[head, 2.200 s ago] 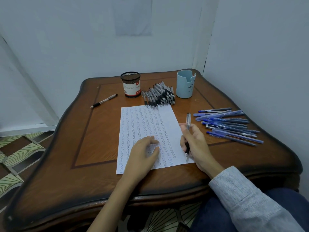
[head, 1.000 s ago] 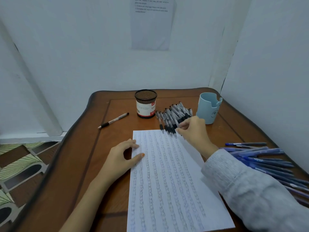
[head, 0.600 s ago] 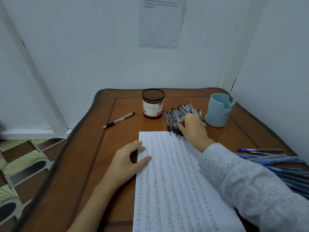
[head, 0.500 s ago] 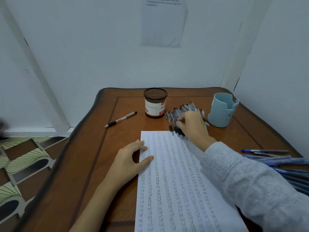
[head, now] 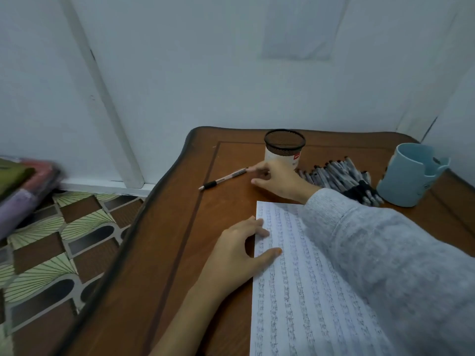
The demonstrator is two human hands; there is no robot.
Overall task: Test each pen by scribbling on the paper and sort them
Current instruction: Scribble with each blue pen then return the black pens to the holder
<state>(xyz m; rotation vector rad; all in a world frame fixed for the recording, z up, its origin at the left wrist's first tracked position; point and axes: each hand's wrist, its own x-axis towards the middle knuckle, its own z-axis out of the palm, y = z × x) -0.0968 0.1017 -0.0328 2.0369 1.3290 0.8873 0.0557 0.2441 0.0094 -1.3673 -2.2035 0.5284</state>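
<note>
Contents of mesh cup and blue cup indiscernible, pen heap on counter between them; right hand fingers, released, touch lone pen left of mesh cup; left hand flat, unclenched, on paper.

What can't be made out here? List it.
Head view:
Whether the right hand grips the lone pen: fingertips blur at its end.
Text on the wall sheet: blurred.
The paper's right side: under the sleeve.
Inside the mesh cup and blue cup: walls hide it.
Bundle on the floor: blurred, cut by left edge.
</note>
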